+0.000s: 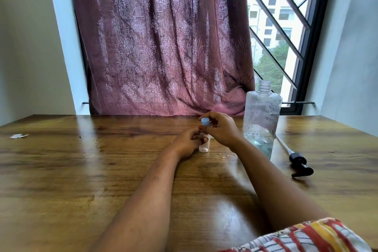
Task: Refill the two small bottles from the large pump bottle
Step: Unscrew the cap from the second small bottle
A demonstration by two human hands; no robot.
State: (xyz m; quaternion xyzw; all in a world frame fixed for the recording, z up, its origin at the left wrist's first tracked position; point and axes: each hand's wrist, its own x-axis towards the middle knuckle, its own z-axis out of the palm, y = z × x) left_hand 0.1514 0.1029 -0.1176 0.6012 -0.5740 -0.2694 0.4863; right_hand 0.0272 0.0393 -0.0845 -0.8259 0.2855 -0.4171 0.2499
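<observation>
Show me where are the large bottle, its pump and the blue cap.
large bottle [260, 120]: head view, on its clear body.
pump [300, 164]: head view, on the black head, lying on the table.
blue cap [204, 121]: head view, on its side, in right-hand fingers.

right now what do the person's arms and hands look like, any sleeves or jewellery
Both forearms are bare, with no watch, bracelet or rings visible. The left hand and right hand wear no gloves. A nail on the left hand looks painted red. Patterned cloth in red, yellow and white shows at the bottom right.
</observation>
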